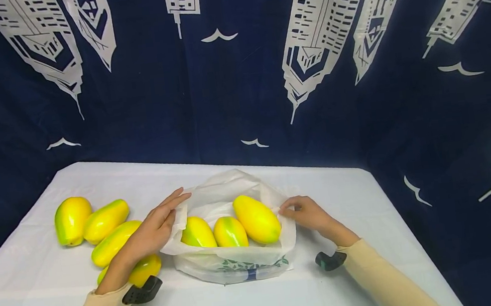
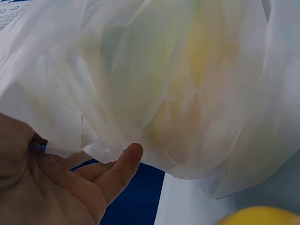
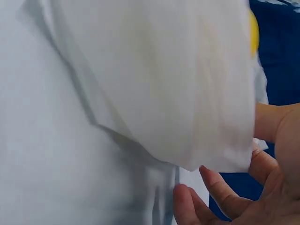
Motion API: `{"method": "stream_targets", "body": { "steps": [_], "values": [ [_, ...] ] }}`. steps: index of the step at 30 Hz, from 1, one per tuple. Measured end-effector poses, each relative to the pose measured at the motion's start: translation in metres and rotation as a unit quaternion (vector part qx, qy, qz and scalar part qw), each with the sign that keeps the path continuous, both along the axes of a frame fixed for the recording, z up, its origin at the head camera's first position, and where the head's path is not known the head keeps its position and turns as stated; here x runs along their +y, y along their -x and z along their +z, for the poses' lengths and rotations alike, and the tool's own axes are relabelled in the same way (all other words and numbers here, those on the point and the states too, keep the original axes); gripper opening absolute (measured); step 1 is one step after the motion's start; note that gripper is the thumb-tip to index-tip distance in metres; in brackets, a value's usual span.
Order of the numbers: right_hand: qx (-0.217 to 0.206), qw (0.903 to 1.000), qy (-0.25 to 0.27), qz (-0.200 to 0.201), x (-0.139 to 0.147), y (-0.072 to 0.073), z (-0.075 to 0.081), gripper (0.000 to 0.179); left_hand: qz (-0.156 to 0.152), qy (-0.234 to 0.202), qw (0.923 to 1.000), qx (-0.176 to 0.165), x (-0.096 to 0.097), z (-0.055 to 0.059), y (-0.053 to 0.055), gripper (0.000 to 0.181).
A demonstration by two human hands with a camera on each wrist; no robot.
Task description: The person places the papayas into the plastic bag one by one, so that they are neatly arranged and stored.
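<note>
A white, translucent plastic bag (image 1: 257, 257) with a green leafy print stands on the table, its mouth spread wide. Inside show three glossy yellow-green, mango-like fruits, the largest fruit (image 1: 257, 219) lying at the right. My left hand (image 1: 156, 229) holds the bag's left rim, fingers long against the plastic; in the left wrist view its thumb goes behind the rim. At the opposite side, my right hand (image 1: 309, 214) pinches the right rim between thumb and fingers. In the right wrist view the bag wall (image 3: 187, 93) hangs down between thumb and fingertips (image 3: 183, 199).
Left of the bag lie several more yellow-green fruits, one fruit (image 1: 73, 220) at the far left and another fruit (image 1: 145, 270) partly behind my left forearm. A white cloth (image 1: 334, 294) covers the table. Behind it hangs a dark blue curtain (image 1: 221, 100) with white building prints.
</note>
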State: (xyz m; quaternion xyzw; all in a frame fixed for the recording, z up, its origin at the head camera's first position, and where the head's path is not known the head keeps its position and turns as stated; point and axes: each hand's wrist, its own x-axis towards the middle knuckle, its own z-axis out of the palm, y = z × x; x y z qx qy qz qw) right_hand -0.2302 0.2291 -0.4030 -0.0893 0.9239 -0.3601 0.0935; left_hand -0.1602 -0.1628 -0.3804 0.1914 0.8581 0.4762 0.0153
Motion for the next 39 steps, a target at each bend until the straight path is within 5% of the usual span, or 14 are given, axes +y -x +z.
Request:
{"method": "stream_targets", "body": {
  "steps": [4,6,9,12,14,22,26,29,31,33,36,39],
  "values": [
    [-0.055,0.9921,0.112,-0.016,0.009,-0.002,0.007,0.025,0.002,-0.002,1.0,-0.001,-0.001,0.0,0.001,0.049],
    [-0.075,0.979,0.189,-0.018,0.013,-0.003,0.01,0.025,0.001,-0.002,1.0,0.0,-0.001,0.001,0.001,0.049],
    [-0.103,0.9432,0.315,-0.025,0.019,-0.004,0.013,0.019,0.001,-0.001,1.0,0.002,-0.002,0.001,0.002,0.049],
    [-0.137,0.8951,0.424,-0.019,0.023,-0.004,0.013,0.022,0.003,0.0,1.0,0.003,-0.003,0.002,0.002,0.049],
    [-0.153,0.8755,0.458,-0.011,0.025,-0.004,0.013,0.026,0.005,0.002,1.0,0.002,-0.003,0.002,0.002,0.049],
    [-0.127,0.8462,0.516,-0.045,0.013,-0.003,0.009,0.02,0.006,0.0,1.0,-0.002,-0.004,0.0,0.003,0.048],
    [-0.119,0.8145,0.565,-0.061,0.008,0.002,0.005,0.02,0.005,-0.004,1.0,-0.006,-0.004,0.0,0.002,0.048],
    [-0.11,0.7997,0.587,-0.064,0.005,0.003,0.003,0.016,0.005,-0.005,0.9999,-0.008,-0.004,-0.001,0.002,0.049],
    [-0.097,0.8025,0.585,-0.069,0.003,0.003,0.004,0.015,0.006,-0.005,0.9999,-0.007,-0.004,-0.002,0.003,0.048],
    [-0.079,0.8163,0.568,-0.072,0.002,0.001,0.007,0.018,0.008,-0.002,1.0,-0.005,-0.004,-0.004,0.003,0.048],
    [-0.008,0.8613,0.504,-0.065,0.001,-0.005,0.019,0.029,0.009,0.002,1.0,-0.001,-0.003,-0.005,0.004,0.048],
    [0.133,0.9119,0.387,-0.037,-0.001,-0.015,0.039,0.037,0.009,0.008,0.9999,0.001,-0.002,-0.003,0.003,0.048]
  ]
}}
